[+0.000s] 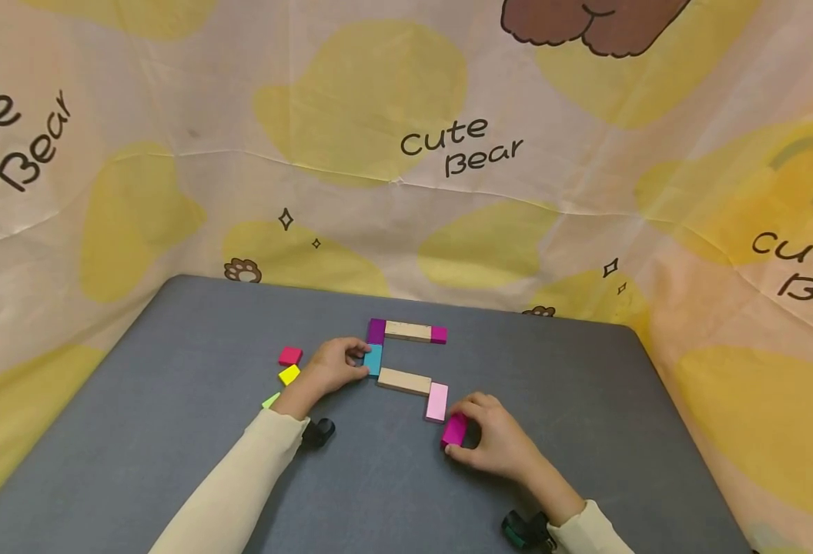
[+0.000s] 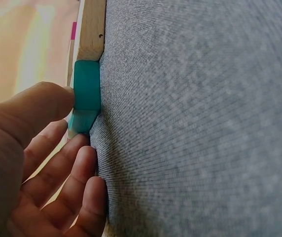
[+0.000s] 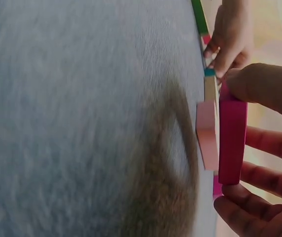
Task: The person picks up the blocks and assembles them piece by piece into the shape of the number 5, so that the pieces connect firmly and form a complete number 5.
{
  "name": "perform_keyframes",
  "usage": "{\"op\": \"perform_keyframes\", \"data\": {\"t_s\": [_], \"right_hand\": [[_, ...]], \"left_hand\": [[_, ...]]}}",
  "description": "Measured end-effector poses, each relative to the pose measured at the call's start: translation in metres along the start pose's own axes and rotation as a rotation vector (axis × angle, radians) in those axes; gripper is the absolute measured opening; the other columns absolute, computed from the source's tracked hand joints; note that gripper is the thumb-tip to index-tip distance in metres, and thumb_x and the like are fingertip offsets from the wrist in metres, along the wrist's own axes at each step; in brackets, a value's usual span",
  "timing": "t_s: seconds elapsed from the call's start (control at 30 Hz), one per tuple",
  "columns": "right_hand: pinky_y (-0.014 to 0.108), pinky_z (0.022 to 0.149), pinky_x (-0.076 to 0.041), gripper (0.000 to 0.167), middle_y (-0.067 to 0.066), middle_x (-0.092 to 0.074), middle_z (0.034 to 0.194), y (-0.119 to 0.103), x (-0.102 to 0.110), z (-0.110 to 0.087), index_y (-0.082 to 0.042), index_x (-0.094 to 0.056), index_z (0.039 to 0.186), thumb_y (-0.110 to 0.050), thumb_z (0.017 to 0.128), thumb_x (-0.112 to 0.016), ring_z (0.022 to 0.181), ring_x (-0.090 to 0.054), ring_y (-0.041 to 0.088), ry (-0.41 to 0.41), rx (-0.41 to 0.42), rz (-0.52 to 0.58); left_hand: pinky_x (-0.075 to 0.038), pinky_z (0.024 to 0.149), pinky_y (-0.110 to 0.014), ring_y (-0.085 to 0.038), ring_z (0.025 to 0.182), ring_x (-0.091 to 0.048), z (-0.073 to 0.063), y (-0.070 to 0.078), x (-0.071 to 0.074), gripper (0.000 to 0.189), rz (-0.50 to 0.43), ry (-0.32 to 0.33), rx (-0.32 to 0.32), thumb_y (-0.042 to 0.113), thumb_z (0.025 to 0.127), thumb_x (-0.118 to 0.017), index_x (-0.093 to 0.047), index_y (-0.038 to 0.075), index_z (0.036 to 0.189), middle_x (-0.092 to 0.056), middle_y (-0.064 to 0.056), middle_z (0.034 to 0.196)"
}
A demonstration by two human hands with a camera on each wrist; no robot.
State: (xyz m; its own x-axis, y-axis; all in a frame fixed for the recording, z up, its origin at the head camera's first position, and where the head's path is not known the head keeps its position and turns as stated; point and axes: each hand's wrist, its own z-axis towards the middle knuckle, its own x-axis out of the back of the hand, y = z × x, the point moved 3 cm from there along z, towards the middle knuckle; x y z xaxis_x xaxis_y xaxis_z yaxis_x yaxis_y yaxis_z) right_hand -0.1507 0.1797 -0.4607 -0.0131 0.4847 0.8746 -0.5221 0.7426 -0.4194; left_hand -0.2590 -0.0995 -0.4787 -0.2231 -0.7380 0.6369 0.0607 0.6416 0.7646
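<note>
My left hand (image 1: 333, 363) pinches a blue block (image 1: 373, 361) by its ends, thumb at the near one and fingertips at the far one; in the left wrist view the teal-looking block (image 2: 87, 86) meets the end of a wooden block (image 2: 90, 29). Held between thumb and fingers of my right hand (image 1: 495, 438) is a magenta block (image 1: 454, 430). A shadow lies on the table under that hand in the right wrist view, where the magenta block (image 3: 232, 140) overlaps a pink block (image 3: 207, 133). On the table this pink block (image 1: 437, 402) adjoins a plain wooden block (image 1: 404, 382).
Beyond the blue block, a purple block (image 1: 376, 331), a wooden block (image 1: 408, 331) and a small magenta block (image 1: 439, 335) form a row. Left of my left hand lie red (image 1: 290, 355), yellow (image 1: 289, 375) and green (image 1: 271, 401) blocks. Printed cloth (image 1: 351, 100) hangs behind the grey table (image 1: 171, 369).
</note>
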Motion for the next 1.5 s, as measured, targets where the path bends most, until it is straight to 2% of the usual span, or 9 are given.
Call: {"op": "perform_keyframes", "data": {"t_s": [0.3, 0.57, 0.7, 1.0, 1.2, 1.5], "right_hand": [[0.026, 0.076, -0.050, 0.043, -0.007, -0.059, 0.100, -0.015, -0.005, 0.000, -0.017, -0.069, 0.105, -0.032, 0.067, -0.084, 0.093, -0.051, 0.008, -0.035, 0.064, 0.034], [0.024, 0.076, -0.050, 0.043, -0.007, -0.062, 0.105, -0.029, -0.017, 0.002, -0.019, -0.069, 0.105, -0.034, 0.068, -0.083, 0.096, -0.050, 0.009, -0.073, 0.122, 0.003], [0.026, 0.081, -0.050, 0.042, -0.007, -0.062, 0.104, -0.034, -0.023, 0.005, -0.019, -0.069, 0.105, -0.035, 0.068, -0.083, 0.099, -0.050, 0.010, -0.098, 0.129, 0.006], [0.024, 0.080, -0.048, 0.042, -0.005, -0.062, 0.105, -0.039, -0.031, 0.006, -0.018, -0.070, 0.107, -0.035, 0.070, -0.082, 0.097, -0.049, 0.010, -0.149, 0.106, 0.013], [0.026, 0.083, -0.049, 0.044, -0.003, -0.061, 0.107, -0.040, -0.031, 0.004, -0.017, -0.069, 0.108, -0.035, 0.070, -0.082, 0.100, -0.050, 0.012, -0.150, 0.102, 0.018], [0.028, 0.080, -0.049, 0.043, -0.005, -0.060, 0.099, -0.034, -0.025, 0.000, -0.016, -0.068, 0.107, -0.029, 0.068, -0.081, 0.093, -0.050, 0.010, -0.071, 0.102, -0.015]], "left_hand": [[-0.052, 0.082, -0.035, -0.017, 0.086, -0.058, -0.001, 0.000, -0.001, 0.034, -0.001, 0.007, -0.007, 0.013, 0.081, -0.076, -0.068, 0.009, 0.113, -0.066, -0.008, 0.107], [-0.052, 0.082, -0.034, -0.016, 0.085, -0.058, -0.001, -0.001, -0.002, 0.034, 0.009, 0.015, -0.005, 0.014, 0.081, -0.076, -0.068, 0.010, 0.113, -0.066, -0.007, 0.106], [-0.052, 0.082, -0.035, -0.016, 0.085, -0.058, -0.002, 0.000, -0.002, 0.034, 0.011, 0.018, -0.011, 0.014, 0.081, -0.076, -0.068, 0.010, 0.114, -0.067, -0.007, 0.107], [-0.052, 0.081, -0.035, -0.017, 0.084, -0.058, -0.004, 0.000, -0.001, 0.033, 0.028, 0.018, -0.020, 0.014, 0.081, -0.076, -0.068, 0.010, 0.113, -0.067, -0.008, 0.106], [-0.052, 0.081, -0.035, -0.017, 0.084, -0.058, -0.003, -0.002, -0.001, 0.033, 0.030, 0.016, -0.021, 0.014, 0.080, -0.076, -0.068, 0.010, 0.113, -0.067, -0.008, 0.107], [-0.052, 0.081, -0.035, -0.017, 0.086, -0.057, -0.002, -0.002, 0.000, 0.033, 0.009, 0.008, -0.015, 0.013, 0.081, -0.075, -0.068, 0.009, 0.113, -0.066, -0.008, 0.107]]}}
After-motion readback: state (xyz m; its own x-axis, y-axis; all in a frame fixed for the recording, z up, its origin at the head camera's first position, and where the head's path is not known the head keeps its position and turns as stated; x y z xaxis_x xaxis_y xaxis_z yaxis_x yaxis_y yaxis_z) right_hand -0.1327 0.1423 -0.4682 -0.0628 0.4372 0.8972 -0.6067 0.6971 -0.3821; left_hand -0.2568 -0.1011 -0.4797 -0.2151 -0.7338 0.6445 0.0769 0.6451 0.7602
